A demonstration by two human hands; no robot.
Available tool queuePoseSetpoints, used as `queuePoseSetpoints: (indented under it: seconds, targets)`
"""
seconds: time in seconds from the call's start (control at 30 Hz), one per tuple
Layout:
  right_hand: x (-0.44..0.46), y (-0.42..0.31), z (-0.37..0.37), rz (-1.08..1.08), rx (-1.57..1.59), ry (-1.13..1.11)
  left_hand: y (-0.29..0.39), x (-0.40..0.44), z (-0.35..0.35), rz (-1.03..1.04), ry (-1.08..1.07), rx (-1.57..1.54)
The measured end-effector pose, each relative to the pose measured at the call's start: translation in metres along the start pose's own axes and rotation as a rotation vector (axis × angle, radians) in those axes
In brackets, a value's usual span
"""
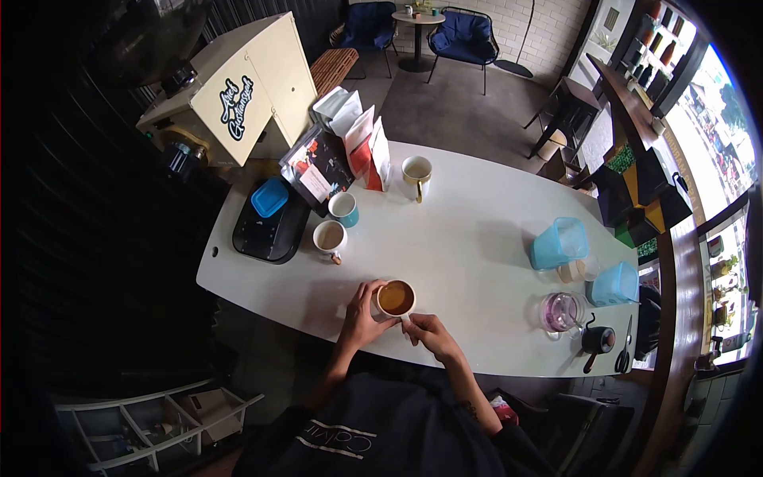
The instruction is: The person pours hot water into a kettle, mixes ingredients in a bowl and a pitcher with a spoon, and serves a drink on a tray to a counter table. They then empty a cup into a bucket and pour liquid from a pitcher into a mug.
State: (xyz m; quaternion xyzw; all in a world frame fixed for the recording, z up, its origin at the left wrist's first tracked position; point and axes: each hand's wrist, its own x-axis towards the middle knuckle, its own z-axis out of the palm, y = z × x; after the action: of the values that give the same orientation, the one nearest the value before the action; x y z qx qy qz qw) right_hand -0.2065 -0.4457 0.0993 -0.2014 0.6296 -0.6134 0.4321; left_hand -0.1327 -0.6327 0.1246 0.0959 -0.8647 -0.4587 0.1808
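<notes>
A white cup (396, 298) with brown liquid inside stands upright at the near edge of the white table (469, 238). My left hand (364, 318) is wrapped round the cup's left side. On the right, my right hand (429, 334) has its fingers closed on the cup's handle. Up and to the left of the cup are a white mug (329, 236) with a brown handle and a white and teal cup (344, 208). Farther back stands a white mug with a gold handle (416, 173).
A black scale (273, 235) with a blue container (269, 198) lies at the left, near a cream machine (246, 87). At the right stand blue pitchers (559, 243), a glass server (561, 312), a black pot (598, 340) and scissors (624, 354). Paper bags (368, 153) stand at the back.
</notes>
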Motion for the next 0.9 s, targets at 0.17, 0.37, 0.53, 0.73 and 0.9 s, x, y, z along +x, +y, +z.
queuePoseSetpoints:
  seconds: [0.17, 0.37, 0.53, 0.73, 0.9]
  targets:
    - [0.035, 0.002, 0.026, -0.003, -0.059, -0.125, -0.021, -0.005, -0.034, -0.010, 0.083, 0.043]
    - [0.071, -0.023, 0.055, -0.025, -0.002, -0.164, -0.045, -0.020, -0.080, -0.064, 0.218, 0.121]
    - [0.111, -0.036, 0.041, -0.090, -0.082, 0.013, -0.069, -0.027, -0.110, -0.189, 0.369, 0.150]
    - [0.155, -0.032, 0.036, -0.142, -0.138, 0.065, -0.088, -0.007, -0.130, -0.217, 0.384, 0.169]
    - [0.168, -0.037, 0.039, -0.160, -0.150, 0.087, -0.098, 0.006, -0.133, -0.286, 0.343, 0.177]
